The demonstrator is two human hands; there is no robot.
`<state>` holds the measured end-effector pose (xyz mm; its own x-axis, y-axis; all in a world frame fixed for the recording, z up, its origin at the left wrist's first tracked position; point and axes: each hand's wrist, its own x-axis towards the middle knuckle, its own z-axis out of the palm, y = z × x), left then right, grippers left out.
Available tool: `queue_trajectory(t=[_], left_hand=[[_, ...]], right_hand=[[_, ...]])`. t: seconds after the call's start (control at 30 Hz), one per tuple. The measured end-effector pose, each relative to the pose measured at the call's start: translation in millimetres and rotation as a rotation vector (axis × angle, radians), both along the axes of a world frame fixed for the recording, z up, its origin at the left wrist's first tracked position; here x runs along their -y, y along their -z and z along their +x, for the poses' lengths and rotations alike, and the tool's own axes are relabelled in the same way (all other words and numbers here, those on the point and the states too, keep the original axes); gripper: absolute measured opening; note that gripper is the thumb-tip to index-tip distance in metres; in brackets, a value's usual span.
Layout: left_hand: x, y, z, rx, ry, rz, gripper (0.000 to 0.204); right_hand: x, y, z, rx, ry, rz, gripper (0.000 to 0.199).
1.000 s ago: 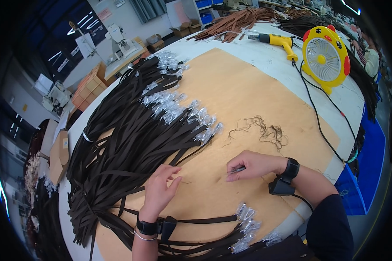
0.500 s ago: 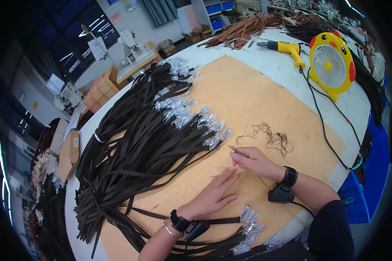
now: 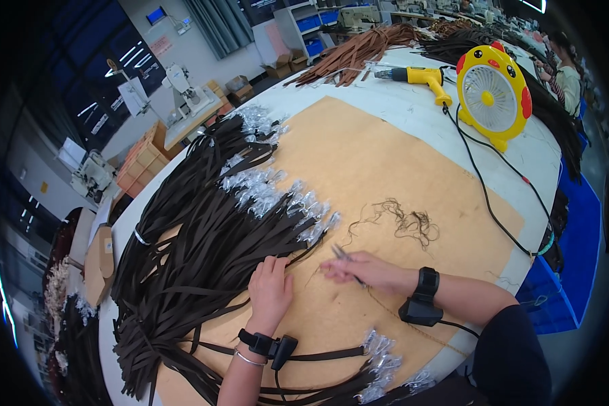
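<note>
the black straps slant up-right, beside the left hand, the nearer one, its grip impossible to tell; the right hand grasps a small metal tool.

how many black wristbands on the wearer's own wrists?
2. One wristband sits on the left wrist, behind the left hand; the other wristband sits on the right wrist, behind the right hand. Both wrists show, so none seems hidden.

The white table is carrying a tan sheet, brown straps, a heat gun and a fan; black straps are overlapping the sheet.
</note>
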<state>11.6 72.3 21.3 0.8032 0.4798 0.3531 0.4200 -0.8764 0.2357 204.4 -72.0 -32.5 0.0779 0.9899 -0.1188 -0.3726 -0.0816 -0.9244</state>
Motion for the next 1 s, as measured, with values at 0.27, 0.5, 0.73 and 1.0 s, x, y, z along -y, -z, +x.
queue_trajectory(t=[0.27, 0.5, 0.73, 1.0], left_hand=[[-4.4, 3.6, 16.0, 0.012, 0.024, 0.122, 0.023], [6.2, -5.4, 11.6, 0.171, -0.002, -0.303, 0.013], [26.7, -21.0, -1.7, 0.180, 0.071, -0.909, 0.014], [46.2, 6.4, 13.6, -0.185, -0.002, -0.290, 0.016]], right_hand=[[3.0, -18.6, 2.8, 0.218, 0.236, 0.036, 0.040], [-17.4, 4.3, 27.3, -0.025, 0.284, -0.064, 0.048], [-0.3, -21.0, 55.3, 0.162, 0.601, -0.023, 0.036], [13.1, -31.6, 34.2, 1.093, 0.194, 0.191, 0.018]])
